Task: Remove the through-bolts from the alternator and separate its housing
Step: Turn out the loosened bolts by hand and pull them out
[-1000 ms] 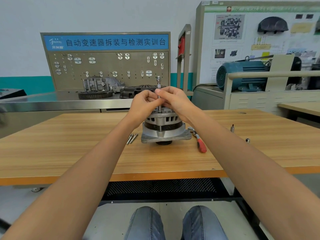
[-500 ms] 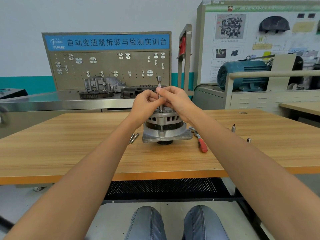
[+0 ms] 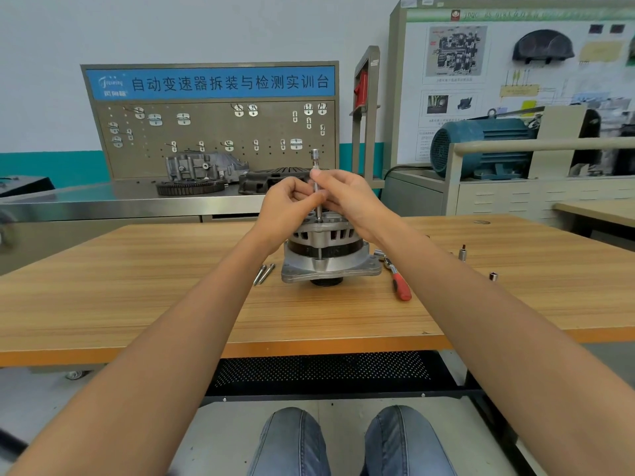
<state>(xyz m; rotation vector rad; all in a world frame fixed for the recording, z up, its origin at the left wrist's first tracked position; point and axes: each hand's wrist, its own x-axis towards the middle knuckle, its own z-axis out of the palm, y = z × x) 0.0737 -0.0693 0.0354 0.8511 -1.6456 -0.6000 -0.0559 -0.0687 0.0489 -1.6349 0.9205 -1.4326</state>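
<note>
A silver alternator [image 3: 326, 255] stands upright on the wooden table [image 3: 171, 304], pulley end down. A thin metal extension bar [image 3: 315, 159] with a socket-like top stands vertically on the alternator's top, over a through-bolt whose shank shows lower down the housing. My left hand [image 3: 292, 206] and my right hand [image 3: 347, 197] meet above the alternator, and both pinch the bar's shaft between fingers and thumb. Two removed through-bolts [image 3: 264, 273] lie on the table just left of the alternator.
A red-handled ratchet [image 3: 397, 281] lies right of the alternator, with two small sockets [image 3: 462, 254] [image 3: 493, 277] farther right. Behind the table stand a steel bench with gearbox parts [image 3: 202, 171] and a tool pegboard [image 3: 213, 132]. A blue electric motor [image 3: 481, 147] sits at the back right.
Both hands stay on the bar above the alternator, with only slight finger shifts. The view has drifted a little.
</note>
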